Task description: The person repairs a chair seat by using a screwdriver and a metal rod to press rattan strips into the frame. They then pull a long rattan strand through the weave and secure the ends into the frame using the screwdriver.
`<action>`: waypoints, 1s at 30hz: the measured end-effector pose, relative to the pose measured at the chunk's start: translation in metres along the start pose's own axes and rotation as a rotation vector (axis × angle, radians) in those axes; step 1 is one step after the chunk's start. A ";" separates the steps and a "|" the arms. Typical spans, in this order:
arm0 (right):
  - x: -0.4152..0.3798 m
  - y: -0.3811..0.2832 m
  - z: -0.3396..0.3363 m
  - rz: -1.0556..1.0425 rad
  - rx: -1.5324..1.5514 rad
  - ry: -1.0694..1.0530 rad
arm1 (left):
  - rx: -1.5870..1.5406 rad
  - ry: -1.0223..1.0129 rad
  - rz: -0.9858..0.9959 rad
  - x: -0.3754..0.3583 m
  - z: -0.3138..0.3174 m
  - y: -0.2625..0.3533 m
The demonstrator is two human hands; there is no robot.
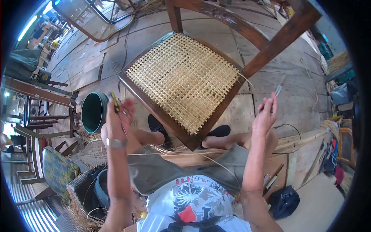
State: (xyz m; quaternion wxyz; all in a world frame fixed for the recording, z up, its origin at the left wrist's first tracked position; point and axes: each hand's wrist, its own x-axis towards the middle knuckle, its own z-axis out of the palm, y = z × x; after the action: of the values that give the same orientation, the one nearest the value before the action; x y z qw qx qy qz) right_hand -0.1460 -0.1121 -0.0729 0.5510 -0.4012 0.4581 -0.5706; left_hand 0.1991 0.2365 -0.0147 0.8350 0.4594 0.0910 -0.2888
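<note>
Both hands are raised in front of the seated person. Left hand (pixel 119 114), at about 9 o'clock from the chair seat, is closed around a slim yellow-handled tool (pixel 114 101) that points upward. Right hand (pixel 267 112), at about 3 o'clock, pinches a thin strand of cane (pixel 278 89) between the fingertips; its far end rises toward 1 o'clock. Between the hands stands a dark wooden chair (pixel 278 38), tilted toward the person, its frame corner resting between the knees. Its woven cane seat (pixel 183 79) shows an open lattice that covers the whole frame, so the main weave appears complete; judging by the loose strand in hand, finishing or edge work seems to remain. A green bucket (pixel 92 112) stands on the plank floor at 9 o'clock, beyond the left hand. Loose cane (pixel 332 127) lies at 4 o'clock.
</note>
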 end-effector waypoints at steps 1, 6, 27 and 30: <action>0.009 -0.011 0.009 -0.093 0.020 -0.053 | 0.035 -0.068 0.052 0.039 -0.013 0.015; 0.049 -0.041 0.054 -0.223 0.022 -0.201 | 0.856 0.211 0.527 0.157 0.015 0.057; 0.143 -0.041 0.106 -0.159 -0.203 -0.445 | 1.964 -0.061 0.370 0.270 -0.110 0.075; 0.112 -0.069 0.022 -0.169 -0.286 -0.300 | 1.854 0.105 0.353 0.212 -0.013 0.069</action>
State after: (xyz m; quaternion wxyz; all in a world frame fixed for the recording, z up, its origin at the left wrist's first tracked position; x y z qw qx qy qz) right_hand -0.1511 -0.2268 -0.0059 0.5006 -0.5929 0.4120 -0.4777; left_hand 0.4124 0.1913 -0.0613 0.1635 0.9597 -0.2083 -0.0943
